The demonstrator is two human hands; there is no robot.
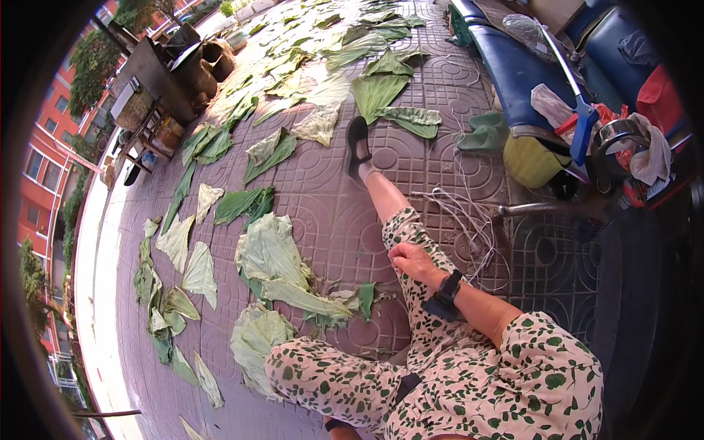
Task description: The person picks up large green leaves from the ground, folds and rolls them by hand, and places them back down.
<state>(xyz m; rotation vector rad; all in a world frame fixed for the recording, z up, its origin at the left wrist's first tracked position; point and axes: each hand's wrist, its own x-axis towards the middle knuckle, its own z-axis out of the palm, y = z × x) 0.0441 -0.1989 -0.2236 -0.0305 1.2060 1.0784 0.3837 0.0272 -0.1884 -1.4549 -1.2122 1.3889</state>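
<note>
My right hand (416,262) rests on my right leg, around the knee of the leaf-patterned trousers (407,227). Its fingers are curled in, and nothing shows in them. A black band (444,297) with a device circles that wrist. My left hand does not show; a bit of bare skin at the lower edge is too cut off to tell. Close by my bent left knee lie large wilted leaves: a pale crumpled leaf (257,341) against the knee and a heap of broad leaves (271,253) beyond it. My right leg stretches forward in a black shoe (358,150).
More leaves (381,88) lie spread over the patterned paving (323,198). To the right sit a tangle of white cord (469,227), a green cloth-like item (484,133), a yellow-green rounded item (532,161) and a blue padded seat (513,73). A small wooden stand (147,136) is far left.
</note>
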